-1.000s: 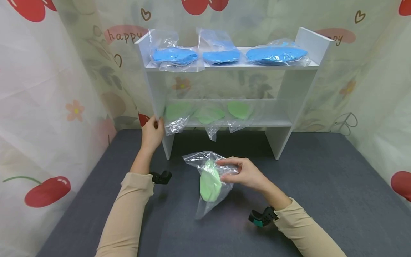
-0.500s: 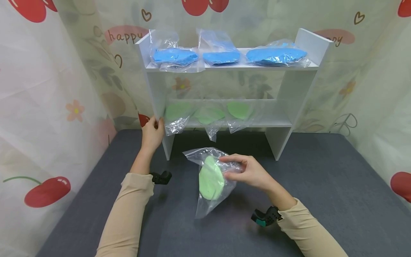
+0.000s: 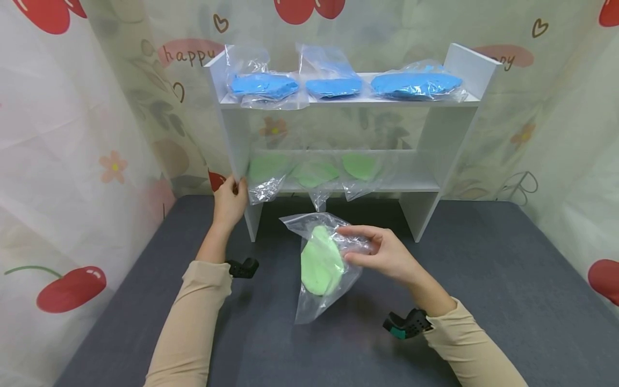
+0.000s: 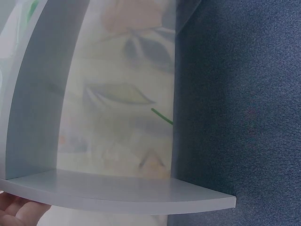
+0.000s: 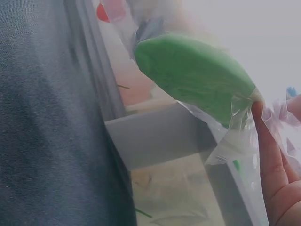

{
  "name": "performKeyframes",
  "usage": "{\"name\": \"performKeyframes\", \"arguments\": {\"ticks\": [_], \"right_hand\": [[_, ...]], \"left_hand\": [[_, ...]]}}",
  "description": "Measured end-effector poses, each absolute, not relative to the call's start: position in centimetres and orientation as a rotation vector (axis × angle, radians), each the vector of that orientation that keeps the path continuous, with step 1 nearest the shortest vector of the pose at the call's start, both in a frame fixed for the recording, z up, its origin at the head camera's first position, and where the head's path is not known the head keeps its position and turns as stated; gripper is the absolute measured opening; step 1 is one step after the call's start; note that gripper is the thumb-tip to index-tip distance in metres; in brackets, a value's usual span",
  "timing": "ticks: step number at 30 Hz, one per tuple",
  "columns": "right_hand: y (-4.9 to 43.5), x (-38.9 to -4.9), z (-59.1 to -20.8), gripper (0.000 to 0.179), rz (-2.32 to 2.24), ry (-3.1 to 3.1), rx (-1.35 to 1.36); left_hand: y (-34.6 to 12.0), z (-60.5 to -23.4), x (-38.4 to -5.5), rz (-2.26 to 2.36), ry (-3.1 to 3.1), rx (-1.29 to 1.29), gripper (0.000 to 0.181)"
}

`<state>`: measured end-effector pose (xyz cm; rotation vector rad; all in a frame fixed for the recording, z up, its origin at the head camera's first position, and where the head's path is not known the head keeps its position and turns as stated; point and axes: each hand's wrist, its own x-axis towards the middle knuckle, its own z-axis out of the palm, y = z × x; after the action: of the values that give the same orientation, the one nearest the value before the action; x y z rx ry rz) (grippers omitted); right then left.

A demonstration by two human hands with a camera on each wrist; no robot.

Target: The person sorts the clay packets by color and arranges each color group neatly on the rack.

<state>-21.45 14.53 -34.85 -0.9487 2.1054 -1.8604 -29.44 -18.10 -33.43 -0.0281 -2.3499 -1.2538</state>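
My right hand (image 3: 384,252) pinches the right edge of a clear plastic bag (image 3: 309,309) in front of the white shelf, above the dark table. Inside it is a flat, rounded, light green piece (image 5: 188,75), possibly soft clay. The bag hangs tilted, its wide top toward the shelf. My left hand (image 3: 229,204) grips the left side panel of the shelf (image 3: 338,103); in the left wrist view only some fingers (image 4: 21,212) show against the panel's outer face.
Blue pieces (image 3: 417,83) in clear bags lie on the top shelf board. Bagged green pieces (image 3: 314,173) line the left and middle of the lower board, their bag ends overhanging its front edge. A dark table (image 3: 309,355) spreads below, with patterned curtains (image 3: 72,161) around.
My right hand has carried the bag with the green piece a little up, right and toward the shelf, turning the piece's broad face more into view. My left hand has stayed in place.
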Motion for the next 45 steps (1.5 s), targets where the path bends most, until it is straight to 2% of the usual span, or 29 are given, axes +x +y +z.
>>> {"name": "performKeyframes", "arguments": {"ticks": [7, 24, 37, 45], "right_hand": [[15.0, -21.5, -34.2, 0.049, -1.914, 2.052, -1.065], [15.8, -21.3, -32.4, 0.047, -2.024, 2.023, -1.123], [16.1, -21.1, -30.7, 0.052, -2.208, 2.052, -0.998], [16.3, -21.5, -30.3, 0.051, -2.298, 2.039, -1.01]], "left_hand": [[-18.1, -33.5, -29.5, -1.246, -2.343, -0.02, 0.034], [-18.0, -33.4, -29.4, -1.243, -2.346, -0.004, 0.033], [-18.1, -33.5, -29.5, -1.226, -2.338, -0.025, 0.032], [-18.0, -33.6, -29.5, -1.237, -2.334, -0.027, 0.033]]}}
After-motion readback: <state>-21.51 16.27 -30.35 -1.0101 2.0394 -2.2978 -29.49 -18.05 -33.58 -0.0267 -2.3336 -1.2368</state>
